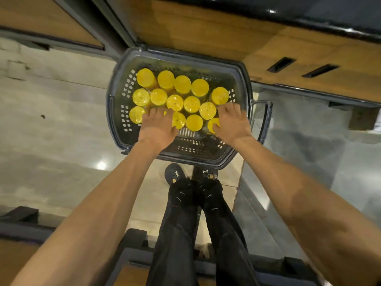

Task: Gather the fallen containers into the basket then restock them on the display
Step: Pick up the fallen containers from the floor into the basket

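Observation:
A dark plastic basket (112, 112) stands on the floor below me. Inside it, several containers with yellow lids (191, 104) stand upright in rows. My left hand (157, 125) reaches down over a container in the front row, fingers curled over its top, and hides almost all of it. My right hand (232, 122) sits on the front right container (212, 123), with the thumb against its yellow lid and the fingers bent over its far side.
The wooden display base (206, 27) with dark metal frame runs just behind the basket. The basket's handle (266, 120) lies folded out to the right. My feet in dark shoes (175, 176) stand right in front of it on the pale tiled floor (51, 120).

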Motion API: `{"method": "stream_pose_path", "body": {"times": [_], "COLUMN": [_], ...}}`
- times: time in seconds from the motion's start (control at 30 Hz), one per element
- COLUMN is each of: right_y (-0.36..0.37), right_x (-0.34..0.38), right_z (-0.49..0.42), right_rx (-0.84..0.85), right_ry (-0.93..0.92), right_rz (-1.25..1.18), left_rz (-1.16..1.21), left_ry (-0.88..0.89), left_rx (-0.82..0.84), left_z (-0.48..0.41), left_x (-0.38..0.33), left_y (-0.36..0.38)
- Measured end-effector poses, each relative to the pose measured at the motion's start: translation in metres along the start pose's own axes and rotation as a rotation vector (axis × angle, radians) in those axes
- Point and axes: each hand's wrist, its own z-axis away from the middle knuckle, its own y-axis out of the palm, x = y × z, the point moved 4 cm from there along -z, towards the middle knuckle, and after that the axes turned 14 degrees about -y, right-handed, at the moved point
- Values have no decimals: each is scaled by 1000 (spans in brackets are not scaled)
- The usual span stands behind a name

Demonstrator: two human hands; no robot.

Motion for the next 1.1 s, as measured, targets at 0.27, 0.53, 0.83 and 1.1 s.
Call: {"method": "stream_pose_path", "body": {"times": [0.27,0.53,0.83,1.1], "right_y": [-66,-51,17,82], "right_x": [-5,-34,-72,-83], "right_z": [45,50,21,7], "right_rx": [8,24,-228,-389], "right_ry": [6,208,611,753], "right_rz": [1,-138,-586,-804], "left_rz": [-14,122,539,787], "left_ry": [-49,-155,-434,-532], "left_rx": [-57,-26,20,23], "left_z": [38,6,-85,-138], "left_x": [11,65,176,200], "left_y": [-80,-73,-27,35]}}
